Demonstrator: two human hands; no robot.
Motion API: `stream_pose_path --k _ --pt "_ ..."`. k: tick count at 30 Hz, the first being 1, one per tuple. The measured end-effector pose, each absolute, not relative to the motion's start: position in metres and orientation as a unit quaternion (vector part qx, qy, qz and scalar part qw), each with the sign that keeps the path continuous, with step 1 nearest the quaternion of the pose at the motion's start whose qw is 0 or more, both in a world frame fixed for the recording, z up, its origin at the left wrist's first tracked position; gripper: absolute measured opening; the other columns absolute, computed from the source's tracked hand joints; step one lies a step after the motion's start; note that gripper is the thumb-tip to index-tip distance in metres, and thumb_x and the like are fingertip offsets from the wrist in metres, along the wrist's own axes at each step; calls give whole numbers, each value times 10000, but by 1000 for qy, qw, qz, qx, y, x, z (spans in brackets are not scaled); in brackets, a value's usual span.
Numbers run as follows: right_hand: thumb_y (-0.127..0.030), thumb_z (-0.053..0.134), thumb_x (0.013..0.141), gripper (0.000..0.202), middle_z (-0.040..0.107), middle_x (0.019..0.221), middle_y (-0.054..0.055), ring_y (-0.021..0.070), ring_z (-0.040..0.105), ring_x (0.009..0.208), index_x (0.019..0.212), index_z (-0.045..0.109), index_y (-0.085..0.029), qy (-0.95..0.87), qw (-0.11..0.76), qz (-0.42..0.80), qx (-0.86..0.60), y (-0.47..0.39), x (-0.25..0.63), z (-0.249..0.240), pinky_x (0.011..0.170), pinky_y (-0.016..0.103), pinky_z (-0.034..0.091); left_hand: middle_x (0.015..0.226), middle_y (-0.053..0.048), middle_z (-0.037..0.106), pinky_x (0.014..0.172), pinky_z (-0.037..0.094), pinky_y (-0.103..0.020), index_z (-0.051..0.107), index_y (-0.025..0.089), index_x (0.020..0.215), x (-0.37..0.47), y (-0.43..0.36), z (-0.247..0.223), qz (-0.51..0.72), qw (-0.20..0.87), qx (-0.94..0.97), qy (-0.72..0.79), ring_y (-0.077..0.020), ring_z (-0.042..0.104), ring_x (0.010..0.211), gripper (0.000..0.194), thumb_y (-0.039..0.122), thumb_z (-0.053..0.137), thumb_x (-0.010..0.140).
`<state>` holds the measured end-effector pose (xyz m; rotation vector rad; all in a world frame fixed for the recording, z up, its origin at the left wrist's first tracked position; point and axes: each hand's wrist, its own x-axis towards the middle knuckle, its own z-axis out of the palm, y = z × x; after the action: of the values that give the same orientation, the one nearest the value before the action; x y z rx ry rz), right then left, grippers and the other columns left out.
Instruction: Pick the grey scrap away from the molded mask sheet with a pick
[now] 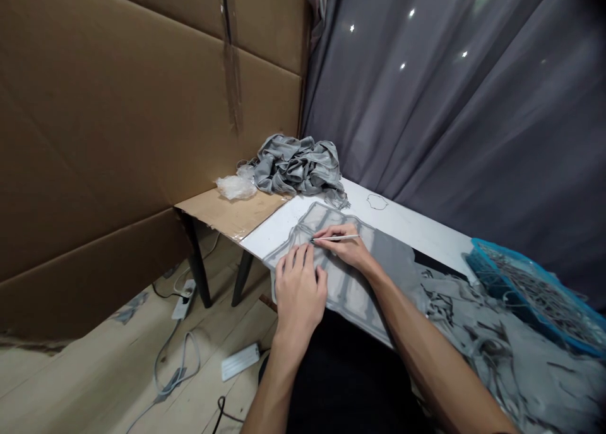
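A thin grey fabric sheet (348, 277) with darker bands and paler panels lies across the white table (407, 221). My left hand (299, 281) rests palm down on its near left part, fingers stretched out and holding nothing. Just right of those fingertips, my right hand (349, 248) is closed around a slim white pen-like tool (343, 237). The tool's dark tip points left and meets the fabric close to my left fingertips. Too little of the tip shows to say whether it writes or cuts.
Crumpled grey fabric (298, 166) and a clear plastic bag (237, 185) lie at the back. A thin dark loop (377, 201) is on the table. At right are grey scraps (492, 333) and a blue basket (478, 248) of strands. A power strip (184, 299) and cables are on the floor.
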<state>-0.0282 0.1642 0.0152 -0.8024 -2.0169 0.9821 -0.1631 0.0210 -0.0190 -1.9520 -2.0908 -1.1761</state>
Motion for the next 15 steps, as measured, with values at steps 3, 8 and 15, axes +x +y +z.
stream_pose_path --k 3,8,15 --pt "-419 891 874 242 890 961 95 261 812 831 732 847 -229 -788 375 376 -313 166 -28 13 765 354 612 1538 -164 726 1260 450 -557 684 132 1505 -163 20 -19 -380 20 -629 -678 -353 626 1464 475 196 530 1060" --pt "-476 913 861 293 890 979 107 251 802 824 743 844 -216 -789 368 385 -306 169 -27 10 754 347 602 1538 -161 726 1267 453 -560 680 109 1506 -163 21 -19 -378 19 -627 -681 -346 621 1476 472 194 535 1066" --pt "-521 909 871 337 886 960 112 259 795 807 733 834 -223 -792 373 373 -307 169 -27 10 750 369 608 1535 -152 731 1260 472 -573 691 132 1500 -162 22 -20 -382 22 -624 -681 -346 630 1469 472 195 554 1053"
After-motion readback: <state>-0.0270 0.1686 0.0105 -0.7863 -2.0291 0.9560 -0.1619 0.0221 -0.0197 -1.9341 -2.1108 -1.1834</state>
